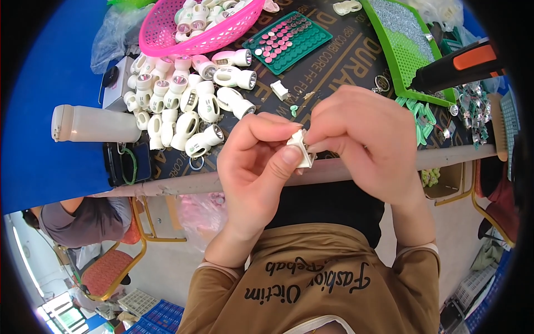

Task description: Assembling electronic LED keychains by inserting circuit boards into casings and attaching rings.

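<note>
Between thumb and fingers, my left hand [253, 161] grips a small white plastic housing piece [301, 149] above the table's near edge. My right hand [364, 142] is pinched against the right side of that piece; whether its fingertips hold some smaller part is hidden. Beyond the hands, a similar white piece [280, 90] and a tiny green part [293, 109] lie on the dark table. A cluster of small white flashlights [208, 106] sits to the left of my left hand.
A pink basket [153, 33] of flashlights stands at the back left, beside a green tray [311, 40] of round pink parts. At right are a green bin [397, 61] of tiny metal pieces, a black-and-orange tool [461, 62] and green clips [425, 119]. A white bottle [97, 123] lies far left.
</note>
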`<state>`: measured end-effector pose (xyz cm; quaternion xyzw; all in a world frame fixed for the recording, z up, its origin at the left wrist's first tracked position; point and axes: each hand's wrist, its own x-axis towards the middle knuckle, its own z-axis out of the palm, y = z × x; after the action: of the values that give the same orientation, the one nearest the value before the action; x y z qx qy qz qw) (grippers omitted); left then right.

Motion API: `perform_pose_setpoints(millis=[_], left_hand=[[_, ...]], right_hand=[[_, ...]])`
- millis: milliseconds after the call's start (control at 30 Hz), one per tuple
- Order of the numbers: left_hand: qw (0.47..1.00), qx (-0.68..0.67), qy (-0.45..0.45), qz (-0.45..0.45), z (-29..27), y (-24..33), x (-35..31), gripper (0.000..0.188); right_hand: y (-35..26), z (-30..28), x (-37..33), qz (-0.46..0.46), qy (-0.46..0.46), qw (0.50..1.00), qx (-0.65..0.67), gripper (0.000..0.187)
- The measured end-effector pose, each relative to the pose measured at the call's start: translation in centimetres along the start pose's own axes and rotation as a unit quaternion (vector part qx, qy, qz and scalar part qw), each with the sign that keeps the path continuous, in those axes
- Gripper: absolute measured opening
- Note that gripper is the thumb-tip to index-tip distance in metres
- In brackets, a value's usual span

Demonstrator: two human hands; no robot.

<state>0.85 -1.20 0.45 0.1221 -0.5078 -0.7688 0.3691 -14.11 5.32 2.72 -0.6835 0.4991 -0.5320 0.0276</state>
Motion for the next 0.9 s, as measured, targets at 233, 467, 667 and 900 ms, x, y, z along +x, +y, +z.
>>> perform_pose_setpoints(millis=[233,467,667,900], left_hand=[[0.989,0.099,-0.048,0.103,-0.3,0.2,0.1,0.014],[0.986,0.034,-0.001,0.164,0.1,-1.4,0.5,0.016],[0.972,0.123,-0.02,0.199,0.3,-1.9,-0.2,0.013],[0.995,0.055,-0.015,0.08,0.0,-2.0,-0.1,0.014]], right_hand=[[-0.2,0.1,0.9,0.356,-0.062,0.852,0.379,0.028],[-0.8,3.0,-1.4,0.288,0.04,0.818,0.497,0.023],[-0.4,2.7,-2.5,0.197,0.005,0.906,0.374,0.018],[-1.0,3.6,-3.5,0.296,0.099,0.863,0.398,0.017]])
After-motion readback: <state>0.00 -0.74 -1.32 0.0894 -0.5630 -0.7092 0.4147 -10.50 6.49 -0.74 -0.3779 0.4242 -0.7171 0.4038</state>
